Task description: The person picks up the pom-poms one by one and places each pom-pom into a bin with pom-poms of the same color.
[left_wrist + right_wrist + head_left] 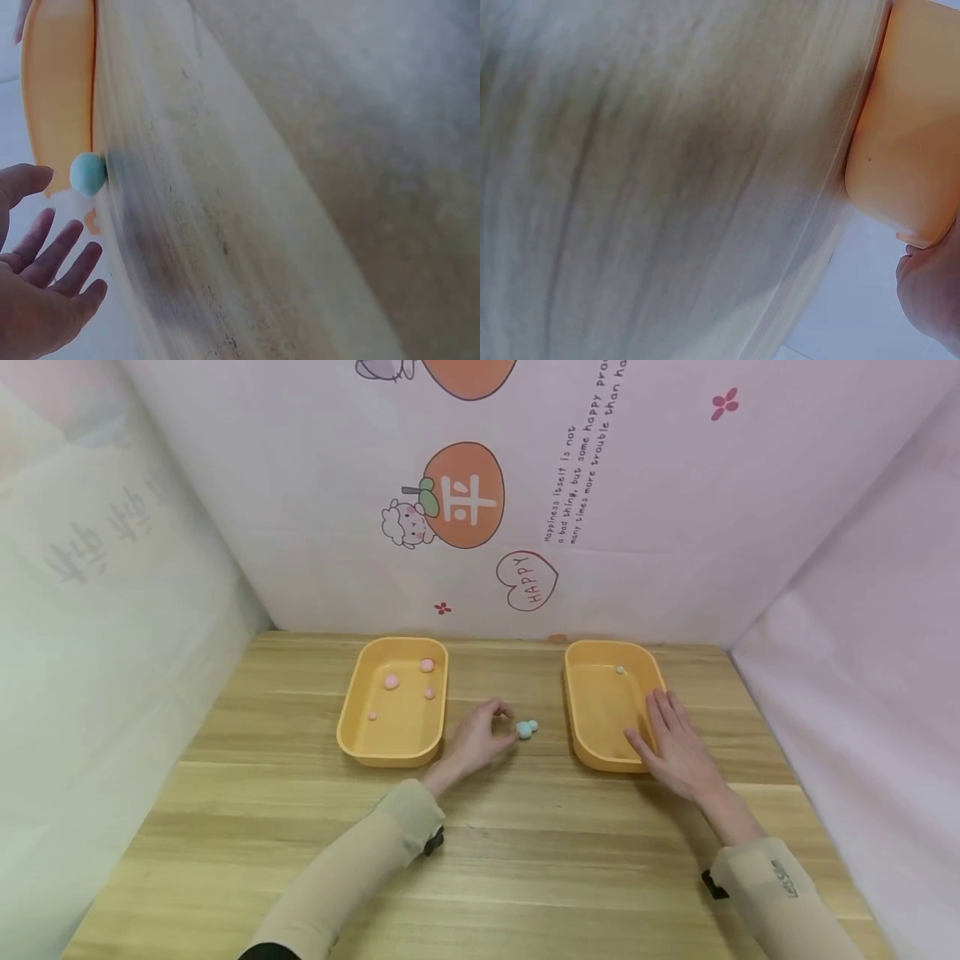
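Note:
Between two yellow trays, a larger pale blue ball (523,729) and a smaller pale blue ball (533,725) lie close together on the table. My left hand (480,737) is just left of them, fingers loosely bent and thumb apart. In the left wrist view a gap shows between those fingers and the blue ball (88,174). My right hand (678,747) rests with straight fingers over the right rim of the right tray (611,766). Inside that tray sits a tiny pale blue ball (620,669). In the right wrist view only part of the hand (934,289) shows.
The left tray (393,761) holds several pink balls, one of them (392,682) near its middle. Both trays stand on a wooden table (525,877). Printed white sheeting (337,552) rises behind and at both sides.

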A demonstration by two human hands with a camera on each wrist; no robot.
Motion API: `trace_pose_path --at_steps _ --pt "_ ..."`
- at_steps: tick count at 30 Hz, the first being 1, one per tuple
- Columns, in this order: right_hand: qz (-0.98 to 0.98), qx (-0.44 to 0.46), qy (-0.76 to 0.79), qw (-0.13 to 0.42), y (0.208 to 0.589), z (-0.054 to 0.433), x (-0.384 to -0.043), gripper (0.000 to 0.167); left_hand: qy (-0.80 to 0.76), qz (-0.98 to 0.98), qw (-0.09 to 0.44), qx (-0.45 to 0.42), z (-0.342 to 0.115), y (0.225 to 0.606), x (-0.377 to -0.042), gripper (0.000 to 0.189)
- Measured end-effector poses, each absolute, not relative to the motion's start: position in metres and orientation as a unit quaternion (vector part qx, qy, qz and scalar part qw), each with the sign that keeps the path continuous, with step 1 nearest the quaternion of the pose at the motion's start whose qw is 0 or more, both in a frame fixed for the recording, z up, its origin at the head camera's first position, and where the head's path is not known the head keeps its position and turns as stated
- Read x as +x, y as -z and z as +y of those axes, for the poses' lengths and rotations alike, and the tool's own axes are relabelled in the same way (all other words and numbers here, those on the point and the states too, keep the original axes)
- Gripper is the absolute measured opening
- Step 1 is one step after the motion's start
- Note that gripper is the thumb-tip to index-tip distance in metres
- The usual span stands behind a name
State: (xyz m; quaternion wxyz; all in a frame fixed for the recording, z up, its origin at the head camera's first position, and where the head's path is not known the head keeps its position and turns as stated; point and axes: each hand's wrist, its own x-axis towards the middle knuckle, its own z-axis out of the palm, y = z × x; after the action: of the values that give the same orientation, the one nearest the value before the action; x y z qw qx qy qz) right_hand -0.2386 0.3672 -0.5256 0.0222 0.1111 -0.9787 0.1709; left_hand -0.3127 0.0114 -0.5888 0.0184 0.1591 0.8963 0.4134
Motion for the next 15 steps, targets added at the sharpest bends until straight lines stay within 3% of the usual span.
trace_pose_path --at_steps 15 --pt "-0.979 0.108 -0.174 0.018 0.524 0.366 -0.238 0.091 -0.407 0.900 0.020 0.156 0.024 0.584 -0.311 0.024"
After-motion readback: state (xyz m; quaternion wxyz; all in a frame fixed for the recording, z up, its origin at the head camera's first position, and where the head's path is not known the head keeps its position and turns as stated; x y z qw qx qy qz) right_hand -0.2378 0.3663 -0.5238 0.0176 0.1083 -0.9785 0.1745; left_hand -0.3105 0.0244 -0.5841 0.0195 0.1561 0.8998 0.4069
